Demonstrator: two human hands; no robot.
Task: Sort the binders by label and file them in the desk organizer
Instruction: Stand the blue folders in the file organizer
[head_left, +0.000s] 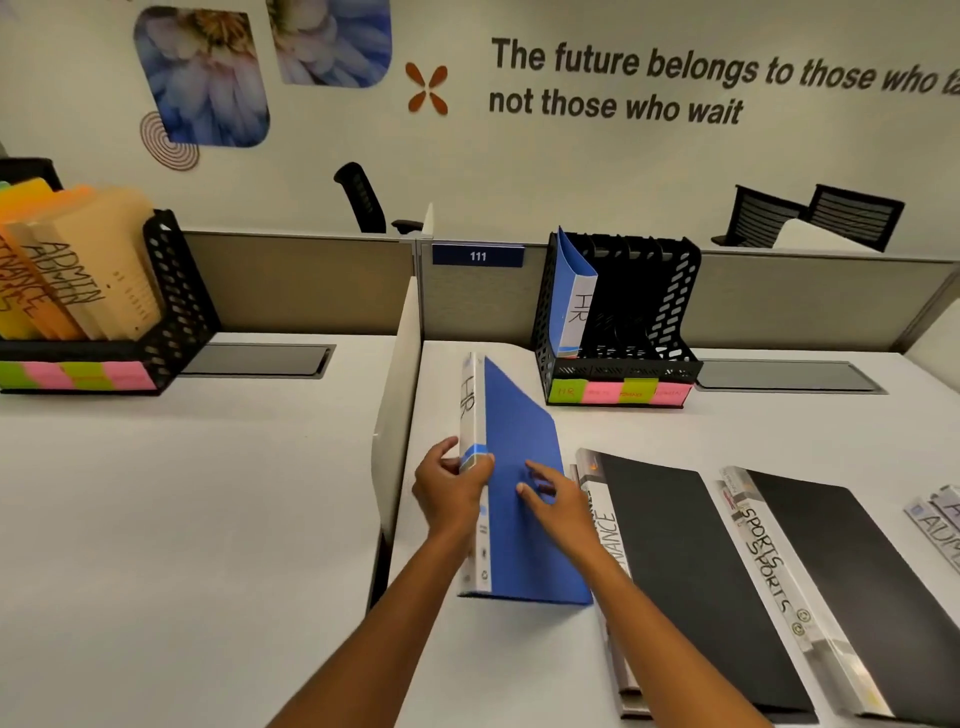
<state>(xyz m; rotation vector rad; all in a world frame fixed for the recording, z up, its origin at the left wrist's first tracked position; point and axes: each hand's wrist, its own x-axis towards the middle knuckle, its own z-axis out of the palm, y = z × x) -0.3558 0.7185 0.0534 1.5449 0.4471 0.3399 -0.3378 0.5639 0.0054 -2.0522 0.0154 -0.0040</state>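
Observation:
A blue binder with a white spine marked HR is tilted up off the desk. My left hand grips its spine, and my right hand rests with fingers spread on its blue cover. Behind it stands the black desk organizer, with another blue HR binder upright in its leftmost slot. Coloured sticky labels run along the organizer's front. To the right lie a black FINANCE binder, a black SPORTS binder and ADMIN binders at the frame edge.
A white divider panel splits this desk from the left one. On the left desk stands a second black organizer full of orange and beige folders. Grey partitions run along the back, with office chairs beyond.

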